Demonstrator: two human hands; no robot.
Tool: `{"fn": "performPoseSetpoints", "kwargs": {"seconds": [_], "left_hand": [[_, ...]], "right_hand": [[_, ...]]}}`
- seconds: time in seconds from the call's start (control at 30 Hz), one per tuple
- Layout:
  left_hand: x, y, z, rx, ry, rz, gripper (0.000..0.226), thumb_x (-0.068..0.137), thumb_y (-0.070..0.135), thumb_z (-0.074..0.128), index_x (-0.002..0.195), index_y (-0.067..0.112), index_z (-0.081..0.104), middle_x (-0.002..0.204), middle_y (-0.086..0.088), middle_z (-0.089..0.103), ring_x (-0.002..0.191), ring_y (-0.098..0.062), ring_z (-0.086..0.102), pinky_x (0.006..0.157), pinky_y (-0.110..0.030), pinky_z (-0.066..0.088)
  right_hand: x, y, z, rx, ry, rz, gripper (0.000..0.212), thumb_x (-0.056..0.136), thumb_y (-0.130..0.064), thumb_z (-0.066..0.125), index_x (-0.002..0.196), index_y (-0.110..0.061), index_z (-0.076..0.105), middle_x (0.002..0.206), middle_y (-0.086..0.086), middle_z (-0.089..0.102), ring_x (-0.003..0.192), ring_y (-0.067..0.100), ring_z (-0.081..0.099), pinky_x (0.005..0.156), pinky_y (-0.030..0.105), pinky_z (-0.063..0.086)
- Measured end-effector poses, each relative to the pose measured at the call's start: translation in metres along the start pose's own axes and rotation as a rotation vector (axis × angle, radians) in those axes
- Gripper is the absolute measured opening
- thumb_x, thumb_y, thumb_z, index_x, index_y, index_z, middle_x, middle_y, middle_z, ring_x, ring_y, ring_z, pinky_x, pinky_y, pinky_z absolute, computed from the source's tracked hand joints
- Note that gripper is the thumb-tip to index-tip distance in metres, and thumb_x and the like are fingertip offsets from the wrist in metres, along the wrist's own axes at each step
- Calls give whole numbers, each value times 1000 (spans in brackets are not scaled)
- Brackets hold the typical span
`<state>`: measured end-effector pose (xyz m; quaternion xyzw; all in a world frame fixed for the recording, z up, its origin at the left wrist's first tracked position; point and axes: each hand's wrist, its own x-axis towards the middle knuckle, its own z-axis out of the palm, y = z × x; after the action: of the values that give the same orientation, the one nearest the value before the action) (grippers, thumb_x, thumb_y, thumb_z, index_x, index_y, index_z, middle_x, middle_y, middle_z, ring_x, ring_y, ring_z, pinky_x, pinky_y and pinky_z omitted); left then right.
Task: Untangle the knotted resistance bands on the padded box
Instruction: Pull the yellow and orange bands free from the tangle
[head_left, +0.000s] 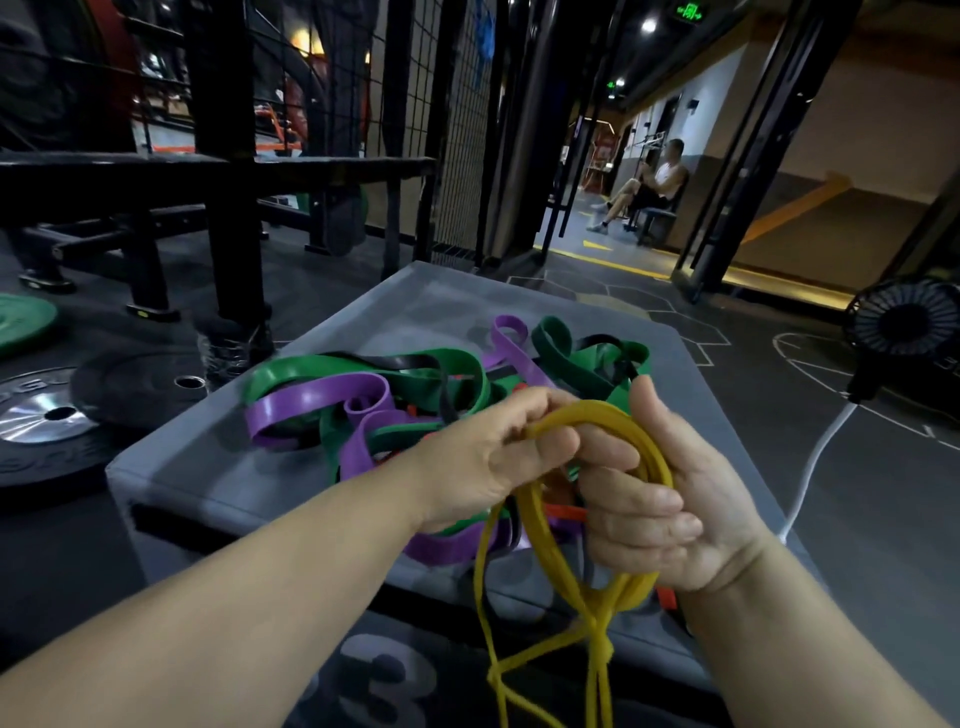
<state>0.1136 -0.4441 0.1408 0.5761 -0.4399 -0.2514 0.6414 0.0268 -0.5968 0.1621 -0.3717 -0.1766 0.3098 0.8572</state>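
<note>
Two bare arms in shot. L forearm (234, 587) comes in from approx 8 o'clock, bare from wrist to frame edge, smooth, a bit blurred near the corner. R forearm (779, 649) comes in from approx 5 o'clock, also bare to the edge. L hand (483, 457) and R hand (675, 493) are both bare. Skin creases cross the R wrist (727, 566). Nails too blurred to tell.

The yellow band (540, 525) runs out past the bottom edge, its ends unseen. The left hand (488, 457) and right hand (675, 499) cover the tangle's middle, so the orange band (569, 512) shows only in scraps. The right edge cuts the fan (904, 322).
</note>
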Motion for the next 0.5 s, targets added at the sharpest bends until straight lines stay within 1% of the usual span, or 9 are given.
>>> {"fn": "performPoseSetpoints", "kwargs": {"seconds": [0.03, 0.1, 0.17, 0.23, 0.3, 0.37, 0.4, 0.47, 0.5], "left_hand": [[0, 1, 1, 9, 42, 28, 59, 79, 64, 63, 108, 13, 58, 93, -6, 59, 87, -16, 57, 78, -28, 49], [1, 2, 3, -20, 135, 63, 32, 90, 48, 56, 83, 18, 60, 66, 0, 49, 59, -11, 47, 54, -23, 42], [1, 7, 6, -85, 173, 80, 32, 94, 41, 51, 68, 23, 54, 57, 7, 41, 50, -7, 40, 48, -18, 37], [2, 8, 7, -138, 195, 88, 33, 94, 41, 50, 68, 22, 52, 56, 8, 39, 49, -6, 38, 48, -16, 36], [2, 6, 9, -161, 219, 84, 32, 93, 43, 51, 69, 22, 55, 56, 8, 39, 50, -7, 37, 49, -18, 35], [3, 2, 13, -165, 222, 48, 30, 89, 44, 53, 64, 28, 61, 59, 7, 41, 55, -8, 39, 53, -22, 36], [3, 0, 16, -190, 217, 18, 27, 87, 46, 56, 68, 29, 64, 62, 7, 46, 60, -9, 44, 59, -25, 40], [2, -9, 22, -250, 198, -93, 23, 83, 50, 62, 86, 27, 66, 72, 8, 59, 75, -11, 53, 77, -34, 46], [1, -14, 25, -264, 155, -161, 31, 82, 53, 61, 97, 26, 64, 78, 7, 64, 82, -14, 57, 84, -40, 47]], "right_hand": [[0, 0, -1, -3, 7, 4, 47, 98, -54, 42, 86, -10, 53, 57, -4, 39, 36, 3, 28, 42, 16, 31], [0, 2, -3, -32, 33, 7, 46, 97, -54, 45, 85, -10, 55, 61, -3, 43, 41, 4, 33, 44, 15, 32], [0, 5, -7, -45, 34, 10, 45, 97, -51, 49, 86, -8, 58, 72, 0, 55, 45, 3, 36, 48, 15, 33], [1, 7, -9, -54, 40, -6, 43, 98, -45, 50, 87, -5, 61, 88, 7, 62, 50, 3, 46, 51, 15, 35], [2, 7, -8, -62, 44, -45, 42, 100, -42, 49, 85, -4, 61, 91, 10, 62, 54, 4, 51, 51, 15, 35], [2, 3, -4, -43, 33, -95, 41, 100, -42, 48, 81, -6, 59, 76, 4, 57, 50, 6, 42, 49, 17, 34], [2, 1, -2, -20, 18, -126, 41, 100, -42, 48, 79, -8, 57, 67, 0, 50, 48, 7, 40, 49, 18, 34], [0, -4, 3, 42, -22, -203, 40, 100, -43, 47, 76, -11, 51, 58, -4, 42, 45, 8, 41, 50, 21, 38], [-1, -8, 6, 80, -41, -249, 40, 99, -43, 48, 76, -11, 51, 55, -5, 42, 43, 8, 42, 51, 23, 41]]}}
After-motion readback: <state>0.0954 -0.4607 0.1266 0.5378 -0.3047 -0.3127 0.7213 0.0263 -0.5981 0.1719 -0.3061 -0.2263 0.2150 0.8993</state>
